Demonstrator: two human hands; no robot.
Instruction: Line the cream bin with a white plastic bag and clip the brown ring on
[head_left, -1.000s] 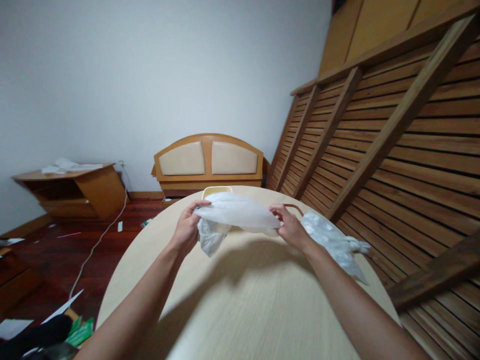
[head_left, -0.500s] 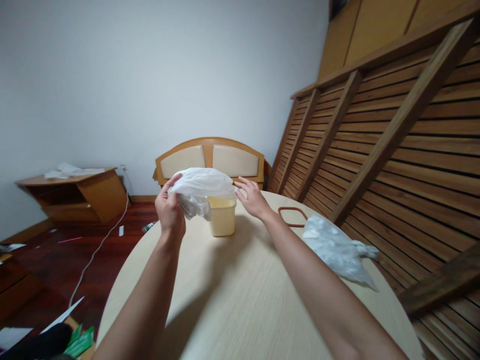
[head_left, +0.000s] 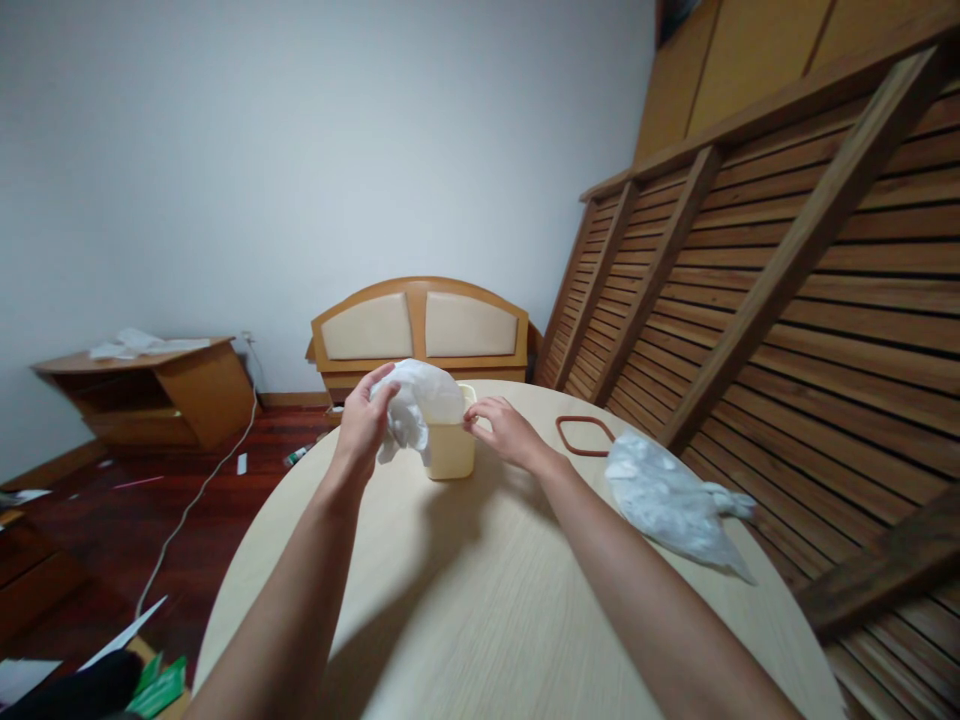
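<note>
A small cream trash bin (head_left: 451, 455) stands upright on the round table. A thin white plastic bag (head_left: 429, 388) lies bunched over its left part and droops down outside. My left hand (head_left: 364, 418) is closed on the bag's left side, thumb and fingers pinching the folds. At the bin's right rim, my right hand (head_left: 504, 430) is closed, its fingertips pinching the edge of the bag against the rim. The bag hides much of the bin's mouth.
On the round pale wood table (head_left: 450, 600), a brown rounded frame (head_left: 585, 452) and a knotted clear bag of white contents (head_left: 667, 500) lie to the right. Slatted wood panels (head_left: 787, 330) lean beyond. A headboard (head_left: 420, 320) stands behind.
The bag has come down lower over the bin, and my left hand has moved slightly right with it. My right hand's fingers have closed at the rim; before, they were spread.
</note>
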